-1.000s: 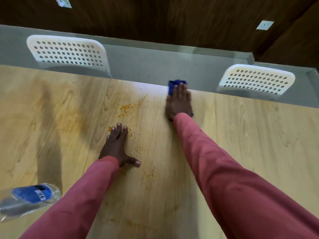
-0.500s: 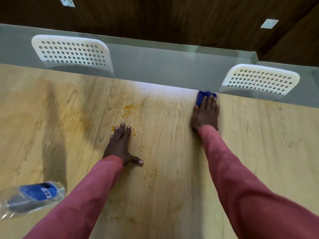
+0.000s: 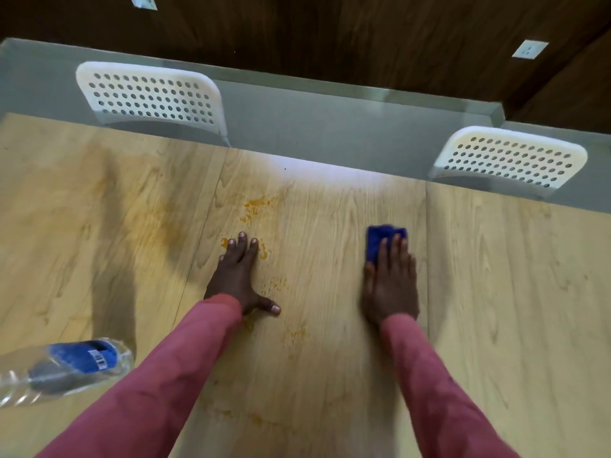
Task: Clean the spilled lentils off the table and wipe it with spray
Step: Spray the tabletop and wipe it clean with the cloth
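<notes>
The left hand (image 3: 238,277) is laid flat on the wooden bench (image 3: 496,292) near the centre of the frame; its fingers (image 3: 243,244) are held straight and close together, with the thumb stuck out to the right, and nothing is gripped by them. The right hand (image 3: 390,285) is pressed flat on a blue cloth (image 3: 377,239) right of centre; its fingers are straight and pressed together over the cloth, whose far edge is seen past the fingertips; the hand is slightly blurred. Orange lentil stains (image 3: 256,206) are scattered over the bench in the middle of the frame, above, around and below the left hand, well apart from the cloth; a fainter smear is seen lower down between the two pink sleeves (image 3: 158,391). A clear plastic bottle (image 3: 62,368) with a blue label is lying on its side at the lower left edge of the frame, just beside the left sleeve; its contents cannot be told. Two white perforated chair backs (image 3: 148,97) are seen beyond the far edge of the bench, one at upper left and one at upper right; a dark wood-panelled wall (image 3: 330,34) is seen across the top.
</notes>
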